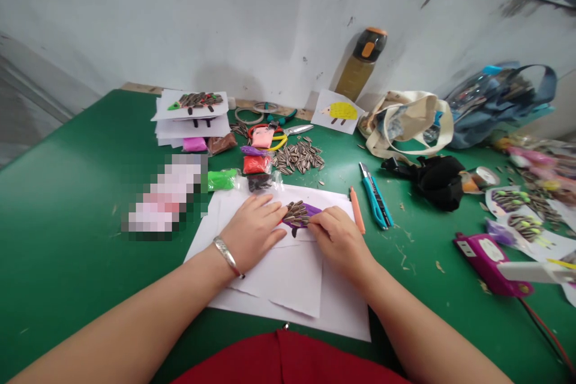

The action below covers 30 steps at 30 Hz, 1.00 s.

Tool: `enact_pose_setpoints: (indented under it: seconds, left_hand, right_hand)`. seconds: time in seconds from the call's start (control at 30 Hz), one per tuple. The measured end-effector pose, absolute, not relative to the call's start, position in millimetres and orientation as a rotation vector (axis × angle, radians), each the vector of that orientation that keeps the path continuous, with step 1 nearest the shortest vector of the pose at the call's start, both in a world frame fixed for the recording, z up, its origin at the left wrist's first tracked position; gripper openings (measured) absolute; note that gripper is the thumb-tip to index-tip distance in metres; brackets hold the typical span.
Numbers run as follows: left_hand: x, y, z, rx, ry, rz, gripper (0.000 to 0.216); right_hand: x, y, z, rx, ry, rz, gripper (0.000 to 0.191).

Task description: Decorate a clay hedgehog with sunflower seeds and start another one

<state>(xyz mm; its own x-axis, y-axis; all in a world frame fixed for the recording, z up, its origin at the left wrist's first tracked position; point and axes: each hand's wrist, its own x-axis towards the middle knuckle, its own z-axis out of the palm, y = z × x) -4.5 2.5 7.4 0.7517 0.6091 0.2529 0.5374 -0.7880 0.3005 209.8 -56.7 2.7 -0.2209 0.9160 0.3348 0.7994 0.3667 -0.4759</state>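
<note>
White paper sheets [288,288] lie stacked in front of me. On the top one is a purple clay animal shape [314,211], its middle covered with striped sunflower seeds [297,213] and a dark clay leg below. My left hand [256,227] rests flat on the paper, fingers spread, fingertips at the shape's left end. At the right end, my right hand [339,240] has thumb and forefinger pinched together against the seeds; whatever is between them is too small to make out. A heap of loose sunflower seeds [300,156] lies just behind the paper.
Bags of coloured clay, such as red [256,164] and green [222,180], sit behind the paper near scissors [297,130]. An orange stick [357,210] and teal box cutter [375,195] lie right. A bottle [360,66], cloth bag [407,123] and magenta glue gun [490,261] stand farther off.
</note>
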Motion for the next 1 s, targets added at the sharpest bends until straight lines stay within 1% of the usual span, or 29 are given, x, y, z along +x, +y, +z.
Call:
enact_pose_setpoints:
  seconds: [0.43,0.57,0.7,0.83,1.0]
  left_hand:
    - [-4,2,8,2.737,0.922,0.460,0.033]
    - [-4,2,9,2.732,0.934,0.454,0.035]
    - [-4,1,10,2.734,0.927,0.452,0.034]
    - [-4,2,9,2.732,0.910,0.476,0.033]
    - [-4,3,9,2.737,0.892,0.500,0.032]
  right_hand:
    - [209,-56,0,-1.423,-2.097,0.241,0.017]
    - [209,-59,3,-1.474,-2.097,0.248,0.013]
    - [209,-63,11,-1.474,-2.111,0.172,0.014]
    - [210,-68,21,-1.441,-2.231,0.133,0.019]
    - [210,-73,31,-1.369,-2.425,0.085,0.019]
